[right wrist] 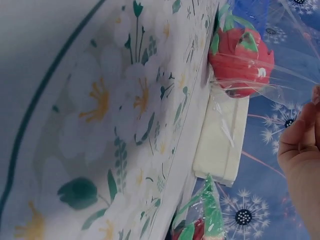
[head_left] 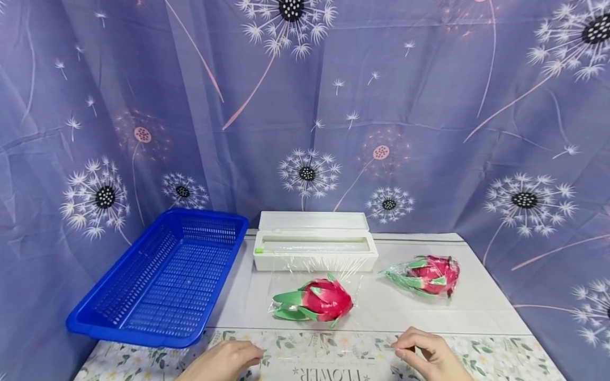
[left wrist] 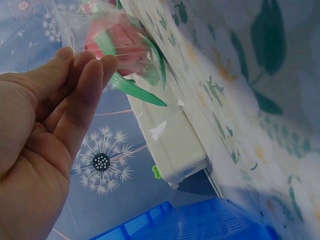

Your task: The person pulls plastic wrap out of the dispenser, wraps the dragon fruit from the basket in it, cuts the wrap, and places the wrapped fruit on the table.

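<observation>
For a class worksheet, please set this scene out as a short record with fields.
Left hand: pinches clear film
Right hand: pinches the same film
Centre dragon fruit: lies in front of the dispenser
Right dragon fruit: wrapped in clear plastic
White film dispenser: lid open
Blue plastic basket: left of the dispenser
Backdrop cloth: purplish blue, dandelion print

Bright head view, dimmer wrist views
</observation>
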{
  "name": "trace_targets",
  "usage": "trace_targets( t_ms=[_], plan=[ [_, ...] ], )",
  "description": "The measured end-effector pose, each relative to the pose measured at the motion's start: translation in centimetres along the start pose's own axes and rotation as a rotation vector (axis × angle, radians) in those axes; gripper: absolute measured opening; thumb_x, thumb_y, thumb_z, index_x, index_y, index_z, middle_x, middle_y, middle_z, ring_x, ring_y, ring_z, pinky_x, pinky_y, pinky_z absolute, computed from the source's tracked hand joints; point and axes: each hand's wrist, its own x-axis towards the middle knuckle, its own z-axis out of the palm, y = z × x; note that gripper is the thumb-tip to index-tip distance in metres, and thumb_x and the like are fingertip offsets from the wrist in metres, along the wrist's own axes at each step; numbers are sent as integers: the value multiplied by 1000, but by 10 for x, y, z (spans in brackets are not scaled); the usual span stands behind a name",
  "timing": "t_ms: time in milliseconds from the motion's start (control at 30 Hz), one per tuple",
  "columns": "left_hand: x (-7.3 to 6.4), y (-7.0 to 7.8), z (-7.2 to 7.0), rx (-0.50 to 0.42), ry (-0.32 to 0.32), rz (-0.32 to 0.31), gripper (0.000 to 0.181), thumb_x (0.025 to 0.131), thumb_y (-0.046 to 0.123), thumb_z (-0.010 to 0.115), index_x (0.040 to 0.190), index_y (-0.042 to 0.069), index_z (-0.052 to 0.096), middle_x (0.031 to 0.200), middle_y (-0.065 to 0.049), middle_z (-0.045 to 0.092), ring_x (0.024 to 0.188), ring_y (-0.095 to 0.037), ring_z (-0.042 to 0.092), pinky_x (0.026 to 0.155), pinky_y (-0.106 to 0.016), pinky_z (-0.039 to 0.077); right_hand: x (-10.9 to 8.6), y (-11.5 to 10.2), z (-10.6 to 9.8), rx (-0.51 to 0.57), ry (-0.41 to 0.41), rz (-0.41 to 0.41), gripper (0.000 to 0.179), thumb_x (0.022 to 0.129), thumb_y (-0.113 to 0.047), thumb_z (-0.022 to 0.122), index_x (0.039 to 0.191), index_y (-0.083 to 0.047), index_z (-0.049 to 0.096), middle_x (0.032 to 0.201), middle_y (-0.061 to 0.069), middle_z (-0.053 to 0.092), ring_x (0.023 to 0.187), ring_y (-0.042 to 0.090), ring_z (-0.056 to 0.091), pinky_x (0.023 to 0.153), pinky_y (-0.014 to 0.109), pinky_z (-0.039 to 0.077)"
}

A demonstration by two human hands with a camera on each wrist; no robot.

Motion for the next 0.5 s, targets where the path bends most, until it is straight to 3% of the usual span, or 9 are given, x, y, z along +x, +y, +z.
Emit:
trace_targets(
  t_ms=[100, 200, 300, 400, 500],
  plan=[
    [-2, 1, -3, 17, -15, -21, 19, 90, 24, 69, 103, 10, 70, 95, 6, 69, 87, -5, 64, 71, -24, 53, -2, 1, -3, -20, 10, -17, 44, 84, 27, 53, 108, -7, 68, 96, 4, 67, 84, 17, 62, 65, 28, 51],
    [-2, 3, -4, 16, -17, -47, 18, 92, 25, 67, 104, 11, 69, 95, 5, 68, 87, -6, 64, 70, -26, 54, -2, 0, -5, -48, 22, -29, 44, 84, 27, 53, 109, -7, 68, 97, 4, 66, 82, 18, 61, 64, 28, 51],
    [4, 4, 1, 60, 48, -17, 11, 90, 11, 69, 101, 12, 68, 91, 6, 66, 83, -4, 62, 68, -21, 52, 0, -3, -5, -83, 27, 7, 41, 87, 22, 55, 110, -9, 68, 97, 2, 67, 82, 17, 61, 63, 28, 51],
    [12, 7, 13, 146, 81, 1, 14, 94, 22, 66, 105, 13, 67, 92, 8, 62, 84, -5, 60, 68, -20, 50, 3, -6, -4, -133, 32, 32, 39, 88, 19, 57, 110, -12, 69, 97, 0, 67, 81, 14, 61, 62, 28, 50],
    [23, 10, 26, 175, 3, -45, 32, 97, 38, 60, 114, 11, 65, 96, 6, 59, 85, -8, 58, 65, -23, 49, 6, -7, -3, -175, 44, 39, 40, 87, 18, 59, 109, -14, 70, 96, -2, 67, 78, 12, 59, 59, 26, 48]
  ],
)
